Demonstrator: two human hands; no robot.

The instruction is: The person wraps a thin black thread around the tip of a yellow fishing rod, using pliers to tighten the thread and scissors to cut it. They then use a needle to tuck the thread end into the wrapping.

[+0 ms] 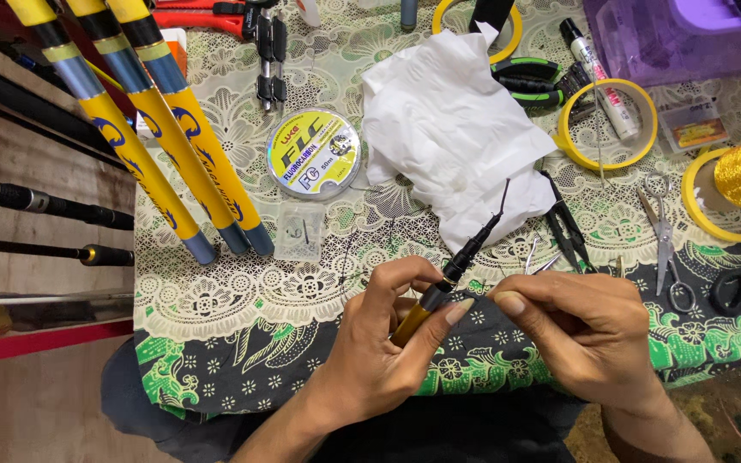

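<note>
The tabletop carries a patterned cloth, three yellow rod sections at the left and a white tissue in the middle. Near the front edge, the left hand has its grip pressed around a thin rod tip, which is tilted toward the tissue. The right hand is just beside it with fingers pinched together; what they pinch is too small to tell.

Upper centre of the frame: a round, flat line spool with a yellow label in black and blue print. Just below it lies a small clear plastic packet. At upper right, a small rectangular packet shows an orange-and-yellow card inside.
</note>
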